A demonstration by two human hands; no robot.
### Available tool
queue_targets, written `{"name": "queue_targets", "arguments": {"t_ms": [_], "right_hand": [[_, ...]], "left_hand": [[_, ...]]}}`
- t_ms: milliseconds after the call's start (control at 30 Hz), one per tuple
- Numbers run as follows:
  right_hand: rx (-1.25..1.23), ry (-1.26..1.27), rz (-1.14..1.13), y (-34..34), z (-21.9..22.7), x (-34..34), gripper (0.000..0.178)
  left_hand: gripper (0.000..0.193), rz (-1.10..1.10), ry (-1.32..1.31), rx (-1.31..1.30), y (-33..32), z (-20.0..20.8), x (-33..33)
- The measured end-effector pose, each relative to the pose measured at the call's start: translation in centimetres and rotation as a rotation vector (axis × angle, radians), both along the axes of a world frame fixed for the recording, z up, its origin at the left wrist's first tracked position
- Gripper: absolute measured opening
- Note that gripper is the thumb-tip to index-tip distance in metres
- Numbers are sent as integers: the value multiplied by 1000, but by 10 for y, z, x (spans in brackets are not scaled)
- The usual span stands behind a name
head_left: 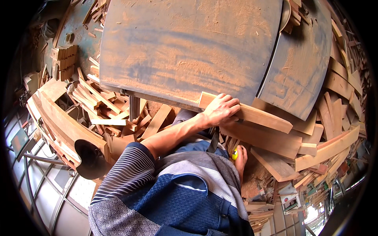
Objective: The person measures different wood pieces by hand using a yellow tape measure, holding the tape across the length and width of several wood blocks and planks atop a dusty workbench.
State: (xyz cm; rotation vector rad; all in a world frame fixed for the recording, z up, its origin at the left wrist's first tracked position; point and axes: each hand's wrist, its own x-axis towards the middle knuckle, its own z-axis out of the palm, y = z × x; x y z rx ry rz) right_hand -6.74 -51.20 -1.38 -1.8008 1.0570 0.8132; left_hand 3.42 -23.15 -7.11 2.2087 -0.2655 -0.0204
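A pale wooden board [264,116] lies across the near edge of the sawdust-covered saw table [177,43], its right end sticking out past that edge. My left hand [222,109] reaches across from the left and is closed over the board's top, fingers curled round its far side. Lower down, close to my right hip, my right hand [241,159] is closed on a small yellow object [235,153]. Most of that object is hidden by the hand and my clothing, so its kind does not show.
A long dark slot splits the table top, and a rounded metal part [286,15] stands at its far end. Loose offcuts [98,100] heap up at the left beside stacked blocks [64,61]. More boards [330,147] pile up at the right. A curved plank stack [67,118] stands lower left.
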Motion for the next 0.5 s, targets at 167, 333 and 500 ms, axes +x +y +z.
{"name": "queue_targets", "arguments": {"t_ms": [167, 333, 500], "right_hand": [[-43, -45, 117, -10, -17, -2, 46], [192, -190, -371, -12, -20, 19, 37], [759, -190, -570, -47, -46, 80, 30]], "left_hand": [[43, -58, 17, 77, 2, 7, -6], [34, -52, 11, 134, -4, 4, -12], [30, -54, -4, 141, -5, -3, -18]]}}
